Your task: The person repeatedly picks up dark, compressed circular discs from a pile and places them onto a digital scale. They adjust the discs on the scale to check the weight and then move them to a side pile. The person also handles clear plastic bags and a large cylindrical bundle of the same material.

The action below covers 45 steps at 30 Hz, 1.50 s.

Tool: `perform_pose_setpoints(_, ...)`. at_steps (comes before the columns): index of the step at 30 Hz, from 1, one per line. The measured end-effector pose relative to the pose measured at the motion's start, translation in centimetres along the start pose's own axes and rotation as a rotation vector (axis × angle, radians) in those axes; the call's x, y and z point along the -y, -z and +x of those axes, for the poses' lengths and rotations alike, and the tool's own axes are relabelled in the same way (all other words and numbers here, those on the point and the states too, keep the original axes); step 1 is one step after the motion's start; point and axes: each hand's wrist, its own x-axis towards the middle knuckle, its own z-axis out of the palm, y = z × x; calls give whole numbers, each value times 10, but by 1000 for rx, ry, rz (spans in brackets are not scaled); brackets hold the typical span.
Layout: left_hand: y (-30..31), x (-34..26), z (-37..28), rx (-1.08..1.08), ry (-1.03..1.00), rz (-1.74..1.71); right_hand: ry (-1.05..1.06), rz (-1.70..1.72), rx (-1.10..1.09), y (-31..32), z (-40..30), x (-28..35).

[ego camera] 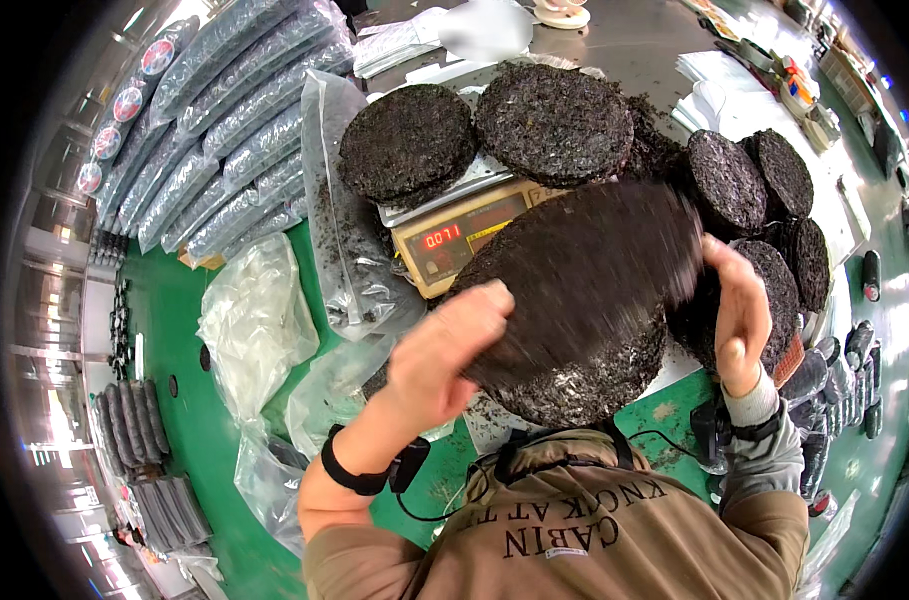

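Observation:
A large disc of dried dark seaweed, likely laver (574, 277), is tilted and motion-blurred between my hands. My left hand (443, 352) grips its left edge, fingers over the top face. At its right edge is my right hand (741, 315), fingertips against the rim. Under it lies another seaweed cake (585, 390), glossy and mostly covered. A digital scale (454, 244) with lit red digits stands just beyond, partly hidden by the disc. Two seaweed cakes, one on the left (409, 142) and one on the right (553, 124), rest on or over its platform.
Several more seaweed cakes (727, 182) lean in stacks on the right. A clear plastic bag (349, 225) with dark crumbs lies left of the scale. Packed bags (259, 97) are piled at the far left. Another plastic bag (259, 315) hangs above the green floor (221, 465).

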Motion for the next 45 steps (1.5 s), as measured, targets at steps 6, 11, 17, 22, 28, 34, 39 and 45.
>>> perform_pose_setpoints(6,56,75,46,-727,477,-236,77,-430,859,-41,2,37)
perform_pose_setpoints(11,81,152,28,-594,683,199,44,-603,911,-54,-5,36)
perform_pose_setpoints(17,1,26,6,867,76,-119,15,-538,905,-49,-1,32)
perform_pose_setpoints(22,-17,12,-7,759,-152,178,116,-499,880,-48,9,32)
perform_pose_setpoints(28,-24,12,-16,468,-490,342,101,-387,632,-42,9,27)
perform_pose_setpoints(34,19,18,19,27,30,315,-52,-207,-67,-25,-16,6)
perform_pose_setpoints(39,81,76,53,-642,-146,760,-185,-242,2,-22,-14,12)
perform_pose_setpoints(45,45,97,43,104,32,737,-407,-349,58,-28,-22,-2)
